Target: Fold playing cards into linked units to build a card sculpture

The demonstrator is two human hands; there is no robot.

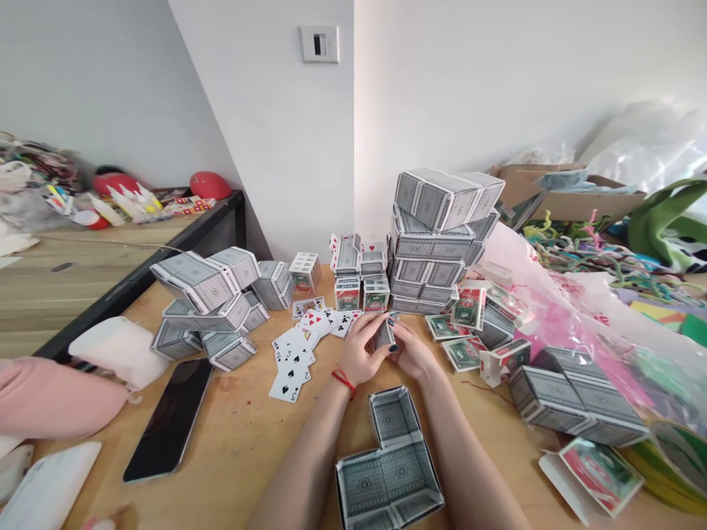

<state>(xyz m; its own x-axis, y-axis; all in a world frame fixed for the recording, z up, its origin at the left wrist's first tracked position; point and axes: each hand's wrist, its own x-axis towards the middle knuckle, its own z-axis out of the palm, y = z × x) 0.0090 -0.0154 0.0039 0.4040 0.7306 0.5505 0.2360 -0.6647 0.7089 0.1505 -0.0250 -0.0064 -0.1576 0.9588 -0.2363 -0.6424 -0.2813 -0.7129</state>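
Note:
My left hand, with a red string on the wrist, is closed around a small grey-backed playing card. From the other side, my right hand grips the same card, its dark-nailed fingers touching it. Whether it is one card or several is hidden by the fingers. Below the hands, between my forearms, sits an L-shaped open form made of folded grey cards. Loose face-up cards fan out to the left of my left hand.
A tall stack of card blocks stands behind, a lower pile to the left, and joined blocks to the right. Green-and-red card boxes lie near my right hand. A black phone and yellow tape roll flank the work area.

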